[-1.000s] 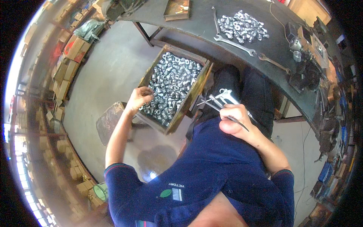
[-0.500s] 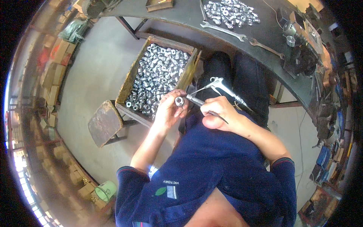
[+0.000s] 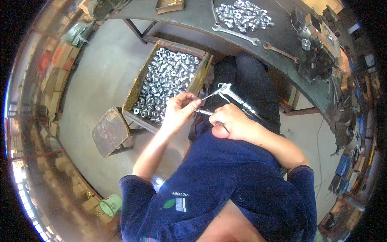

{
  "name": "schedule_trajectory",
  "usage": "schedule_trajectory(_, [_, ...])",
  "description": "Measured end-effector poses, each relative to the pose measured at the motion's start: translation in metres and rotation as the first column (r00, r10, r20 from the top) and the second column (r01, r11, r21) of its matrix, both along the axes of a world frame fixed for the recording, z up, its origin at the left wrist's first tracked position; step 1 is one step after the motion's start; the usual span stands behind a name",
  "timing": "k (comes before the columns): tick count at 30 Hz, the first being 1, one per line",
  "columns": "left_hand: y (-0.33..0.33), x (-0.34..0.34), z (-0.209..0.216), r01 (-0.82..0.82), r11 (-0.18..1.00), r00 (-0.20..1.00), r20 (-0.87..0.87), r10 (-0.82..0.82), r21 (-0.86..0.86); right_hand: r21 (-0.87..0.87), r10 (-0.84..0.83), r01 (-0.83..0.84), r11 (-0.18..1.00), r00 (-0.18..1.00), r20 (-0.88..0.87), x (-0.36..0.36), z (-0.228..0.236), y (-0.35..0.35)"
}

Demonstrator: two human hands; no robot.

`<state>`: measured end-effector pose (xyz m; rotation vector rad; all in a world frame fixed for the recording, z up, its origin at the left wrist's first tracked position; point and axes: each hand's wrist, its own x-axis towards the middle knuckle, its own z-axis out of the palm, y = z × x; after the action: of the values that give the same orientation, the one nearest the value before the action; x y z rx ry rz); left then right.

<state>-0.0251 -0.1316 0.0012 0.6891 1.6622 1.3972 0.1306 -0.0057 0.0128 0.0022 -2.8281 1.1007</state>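
My left hand (image 3: 179, 109) pinches a small metal part at its fingertips, right against the tip of a thin metal rod. My right hand (image 3: 233, 123) grips that rod (image 3: 206, 112) in front of my chest. A silver air tool (image 3: 234, 97) lies on my lap just above the right hand. A wooden crate (image 3: 200, 76) filled with several shiny metal nuts stands to the left of my knees, close to the left hand.
A dark workbench (image 3: 201, 16) curves across the top with a pile of metal nuts (image 3: 242, 14), two spanners (image 3: 236, 34) and machine parts (image 3: 314, 40). A small wooden stool (image 3: 109, 131) stands on the concrete floor at left. Cardboard boxes (image 3: 54, 76) line the left rim.
My left hand left the crate of nuts with a small part and came over to the rod in my right hand. The view shifted slightly downward.
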Motion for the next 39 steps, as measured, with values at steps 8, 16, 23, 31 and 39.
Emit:
schedule_trajectory(8, [-0.001,-0.005,0.000,0.159,0.964,0.978,0.096,-0.183,0.214,-0.083,-0.016,0.010,0.996,0.998,-0.063,0.005,-0.001,0.002])
schedule_trajectory(16, [-0.004,0.003,-0.010,0.153,0.965,0.951,0.235,-0.203,0.214,-0.176,-0.035,0.026,0.984,0.998,-0.046,0.007,-0.002,0.005])
schedule_trajectory(23, [0.000,-0.010,0.008,-0.004,0.998,0.959,-0.284,0.022,0.064,-0.338,-0.190,0.133,0.932,0.972,-0.142,0.019,0.032,0.015])
schedule_trajectory(31, [0.005,-0.019,-0.012,-0.043,0.999,0.689,-0.724,0.034,0.006,-0.404,-0.233,0.091,0.910,0.918,-0.320,0.031,0.047,0.008])
schedule_trajectory(39, [0.010,-0.020,-0.020,0.017,0.999,0.608,-0.794,0.023,0.042,-0.358,-0.216,0.090,0.929,0.919,-0.330,0.029,0.049,0.008])
